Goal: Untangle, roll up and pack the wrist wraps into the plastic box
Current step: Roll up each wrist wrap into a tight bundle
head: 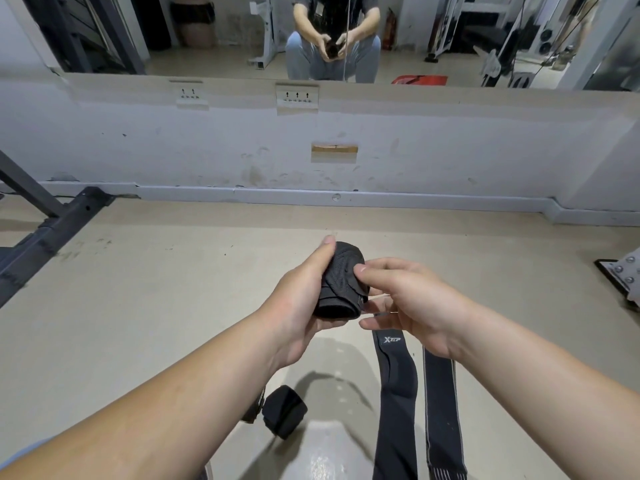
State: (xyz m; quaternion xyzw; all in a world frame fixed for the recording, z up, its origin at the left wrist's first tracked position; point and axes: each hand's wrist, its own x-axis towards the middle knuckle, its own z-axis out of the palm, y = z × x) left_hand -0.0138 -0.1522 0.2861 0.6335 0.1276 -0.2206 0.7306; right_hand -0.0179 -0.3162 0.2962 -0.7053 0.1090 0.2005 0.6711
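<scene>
In the centre of the frame the left hand [301, 306] is grasping a rolled black wrist wrap [341, 285], with its thumb lying along the roll's upper left side and its fingers curling underneath. The right hand [408, 303] is pinching the same roll from the right: its thumb is pressing on the fabric and its curled fingers are touching the roll's lower end. Both hands are holding the roll above the pale floor [138, 306]. In the lower centre-left a second rolled wrap [284, 410] is lying on the floor, just beside the left forearm. To the lower right of centre two unrolled wraps are lying flat side by side, a dark one with a white logo [394, 393] and a grey-edged one [441, 410]. A pale glossy object [322, 452] is showing at the bottom centre; whether it is the plastic box cannot be told.
</scene>
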